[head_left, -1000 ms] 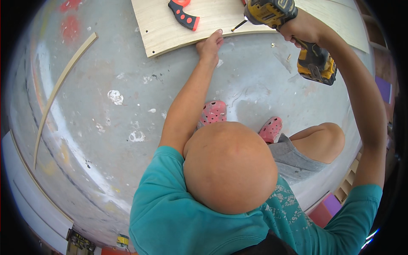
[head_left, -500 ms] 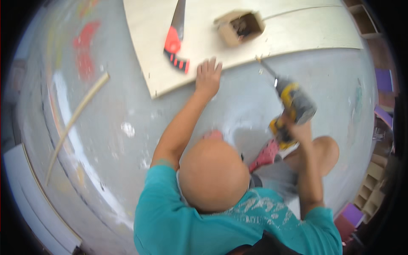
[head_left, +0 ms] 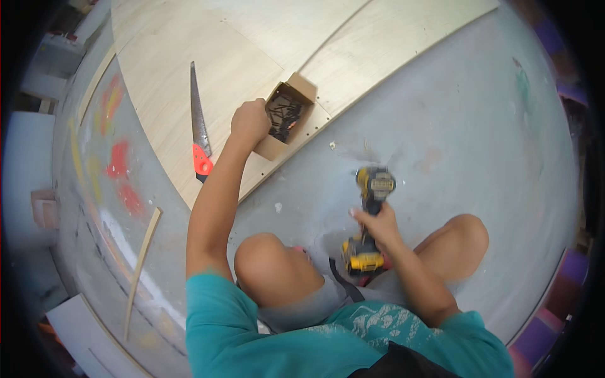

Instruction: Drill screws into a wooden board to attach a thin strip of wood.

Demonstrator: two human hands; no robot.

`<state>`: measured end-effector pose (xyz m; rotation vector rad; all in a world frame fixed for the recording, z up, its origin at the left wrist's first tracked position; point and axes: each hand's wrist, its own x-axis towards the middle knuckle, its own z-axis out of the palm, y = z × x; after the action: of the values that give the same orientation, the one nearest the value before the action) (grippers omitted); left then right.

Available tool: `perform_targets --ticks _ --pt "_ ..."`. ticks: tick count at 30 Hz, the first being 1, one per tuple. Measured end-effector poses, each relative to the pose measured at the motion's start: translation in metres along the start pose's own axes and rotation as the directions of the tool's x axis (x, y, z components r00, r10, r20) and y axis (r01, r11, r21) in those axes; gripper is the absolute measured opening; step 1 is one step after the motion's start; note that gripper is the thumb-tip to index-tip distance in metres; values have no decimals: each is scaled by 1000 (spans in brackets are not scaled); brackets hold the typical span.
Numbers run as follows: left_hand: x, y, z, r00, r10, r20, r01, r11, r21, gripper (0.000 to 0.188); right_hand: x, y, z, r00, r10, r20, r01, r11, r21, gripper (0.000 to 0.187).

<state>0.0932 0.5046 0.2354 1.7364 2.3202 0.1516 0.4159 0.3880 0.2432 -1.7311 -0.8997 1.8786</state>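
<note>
My left hand (head_left: 250,121) is closed on the left side of a small open cardboard box (head_left: 272,148), its fingertips hidden at the rim. Inside the box lies a heap of dark screws (head_left: 285,116). The box rests near the edge of a large pale plywood sheet (head_left: 208,38). In my right hand (head_left: 380,225), a yellow and black cordless drill (head_left: 376,183) is held by its grip above the grey floor, blurred a little. To the left of the box, a handsaw (head_left: 199,123) with an orange and black handle lies on the sheet, its handle partly behind my left forearm.
Several dark screw heads (head_left: 307,134) dot the sheet's near edge. A thin wood strip (head_left: 142,271) lies on the paint-stained floor (head_left: 454,157) at left. A pale board (head_left: 94,334) sits at lower left. Purple and brown boxes (head_left: 547,315) line the right side.
My left hand has gone from lying on the sheet's edge to holding the cardboard box. The drill has come away from the sheet's edge, and my view has shifted.
</note>
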Motion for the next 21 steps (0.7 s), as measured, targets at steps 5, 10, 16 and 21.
perform_targets --ticks 5,10,16,21 --pt "-65 157 -23 900 229 371 -128 952 -276 26 49 -33 -85 934 -337 -118 324 939 -116 59" --pt "-58 212 -46 861 393 322 -238 872 -427 45 40 -127 -103 973 -230 22 217 941 261 66" --pt "-36 258 -4 753 568 332 -395 794 -463 49 61 -114 -135 940 -199 -279 263 941 214 54" --pt "63 265 -14 618 563 549 -231 797 -558 46 77 -120 -163 926 -128 -354 204 962 185 50"
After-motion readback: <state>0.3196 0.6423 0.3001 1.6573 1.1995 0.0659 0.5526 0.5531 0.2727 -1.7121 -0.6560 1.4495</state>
